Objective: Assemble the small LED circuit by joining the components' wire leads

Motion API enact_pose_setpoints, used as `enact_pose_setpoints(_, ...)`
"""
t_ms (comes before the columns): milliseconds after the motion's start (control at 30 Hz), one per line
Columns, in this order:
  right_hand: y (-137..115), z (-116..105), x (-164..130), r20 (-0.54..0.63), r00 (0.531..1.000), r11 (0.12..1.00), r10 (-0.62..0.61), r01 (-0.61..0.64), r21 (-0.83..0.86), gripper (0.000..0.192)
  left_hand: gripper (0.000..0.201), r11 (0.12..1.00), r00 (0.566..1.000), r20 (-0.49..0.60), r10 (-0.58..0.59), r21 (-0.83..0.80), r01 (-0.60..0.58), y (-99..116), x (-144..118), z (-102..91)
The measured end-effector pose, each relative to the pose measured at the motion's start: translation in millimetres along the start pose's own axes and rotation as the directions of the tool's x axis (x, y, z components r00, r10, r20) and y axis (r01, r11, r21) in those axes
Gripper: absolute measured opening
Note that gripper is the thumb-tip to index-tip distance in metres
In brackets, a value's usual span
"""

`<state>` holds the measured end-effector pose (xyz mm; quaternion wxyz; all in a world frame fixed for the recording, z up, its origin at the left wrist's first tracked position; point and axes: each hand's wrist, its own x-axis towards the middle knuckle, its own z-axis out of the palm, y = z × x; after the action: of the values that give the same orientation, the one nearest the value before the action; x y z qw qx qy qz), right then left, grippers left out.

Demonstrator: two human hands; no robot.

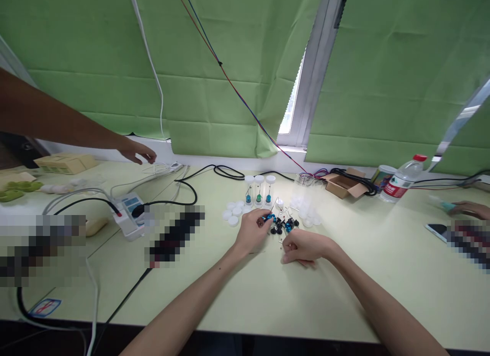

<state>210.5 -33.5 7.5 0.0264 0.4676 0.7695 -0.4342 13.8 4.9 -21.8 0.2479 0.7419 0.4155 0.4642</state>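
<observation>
My left hand [253, 232] is at the left edge of a small pile, its thumb and fingertips pinched beside shiny blue pieces [271, 218]. A thin metal rod rises by those fingertips; whether they grip it is unclear. Close to the pile's front right, my right hand [304, 244] is closed with its fingers curled, and what it holds is hidden. Between the hands lie black round pieces [278, 227] and more blue pieces [289, 226]. Behind them three clear vials with white caps [259, 190] stand upright, each with a blue or green piece inside.
White caps [233, 221] lie left of the vials, clear containers [306, 210] to the right. A power strip [130, 218] with cables is at left. Cardboard box [344, 185] and water bottle [403, 180] stand at back right. Other people's hands [138, 149] reach in from both sides.
</observation>
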Motion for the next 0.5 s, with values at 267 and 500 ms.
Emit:
enact_pose_setpoints(267,-1.5,-2.7,-1.4,0.061,0.997,0.995,0.055,-0.06,0.077,0.032,0.018,1.0,1.0,0.008,0.002,0.01,-0.002,-2.3,-0.6,0.3)
enact_pose_setpoints(500,-0.4,1.2,2.8,0.004,1.0,0.999,-0.015,0.015,0.029,0.028,0.018,1.0,1.0,0.004,0.001,0.018,-0.001,0.2,-0.8,0.6)
